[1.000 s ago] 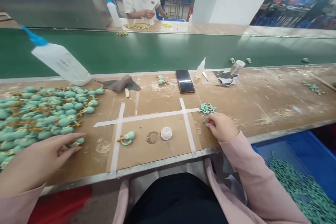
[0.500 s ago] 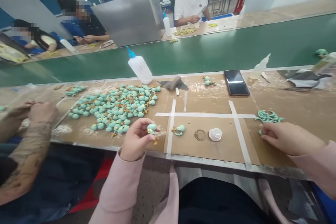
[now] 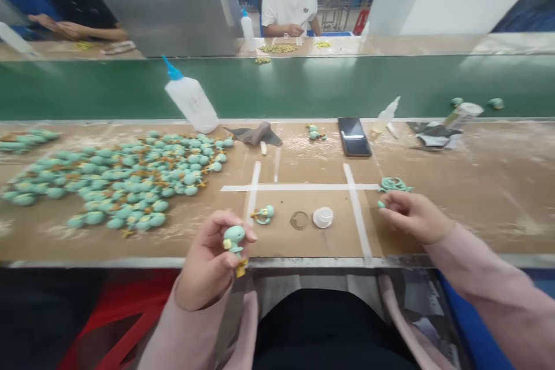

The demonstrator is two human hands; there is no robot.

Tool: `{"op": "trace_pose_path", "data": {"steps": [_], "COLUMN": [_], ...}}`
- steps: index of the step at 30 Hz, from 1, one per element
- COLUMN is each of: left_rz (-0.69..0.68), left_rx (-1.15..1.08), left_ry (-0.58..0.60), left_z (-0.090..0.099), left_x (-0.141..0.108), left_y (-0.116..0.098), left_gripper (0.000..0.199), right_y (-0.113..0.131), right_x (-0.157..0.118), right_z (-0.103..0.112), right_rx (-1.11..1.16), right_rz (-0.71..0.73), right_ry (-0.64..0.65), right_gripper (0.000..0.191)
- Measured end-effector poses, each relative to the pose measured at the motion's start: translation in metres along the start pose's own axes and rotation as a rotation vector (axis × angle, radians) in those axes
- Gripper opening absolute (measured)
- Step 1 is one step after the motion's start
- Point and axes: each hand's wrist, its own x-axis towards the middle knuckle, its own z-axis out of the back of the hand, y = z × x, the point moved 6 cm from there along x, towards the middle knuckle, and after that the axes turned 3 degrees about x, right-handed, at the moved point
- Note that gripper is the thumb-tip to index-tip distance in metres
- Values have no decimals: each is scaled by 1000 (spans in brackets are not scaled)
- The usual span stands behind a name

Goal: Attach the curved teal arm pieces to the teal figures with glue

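My left hand (image 3: 208, 263) is closed on a small mint-green figurine (image 3: 235, 235) with a rounded head and yellow parts, held up over the table's front edge. On the right, my right hand (image 3: 418, 217) has its fingers pinched around a small mint-green piece (image 3: 381, 204), of which only the end shows. Just behind those fingers lies a little pile of curved mint-green pieces (image 3: 395, 184). Between my hands, a similar figurine (image 3: 265, 214) rests on the board, beside a ring-shaped mark (image 3: 299, 220) and a small white round dish (image 3: 323, 218).
Many green figurines (image 3: 125, 185) spread over the left side. Behind them stand a tilted white bottle with a blue tip (image 3: 193, 104), a grey cloth (image 3: 254, 134), a phone (image 3: 354, 137) and a soft clear bottle (image 3: 385, 117). Across the green strip (image 3: 303, 84), a person in white (image 3: 288, 0) works.
My view has swung right and levelled. My left hand has come closer with the figurine, turning it more upright. My right hand stays pinched by the curved pieces.
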Motion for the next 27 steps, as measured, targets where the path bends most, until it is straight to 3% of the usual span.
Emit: {"op": "trace_pose_path", "data": {"steps": [4, 7, 11, 15, 18, 27], "left_rz": [76, 85, 123, 170, 168, 166], "left_rx": [-20, 0, 48, 79, 81, 61], "left_ry": [-12, -18, 11, 35, 58, 81], "left_z": [2, -3, -11, -13, -12, -6], "left_x": [-3, -7, -13, -18, -21, -22], "left_y": [18, 28, 38, 45, 49, 51], "left_gripper": [33, 35, 33, 34, 31, 28], "right_y": [27, 49, 69, 74, 76, 83], "right_x": [0, 4, 12, 22, 26, 28], "right_z": [-16, -27, -32, -39, -46, -55], "right_rx": [369, 493, 378, 183, 167, 111], "right_rz": [63, 134, 141, 40, -33, -41], "right_ry": [2, 29, 47, 75, 95, -25], "right_gripper": [39, 37, 33, 31, 31, 30]}}
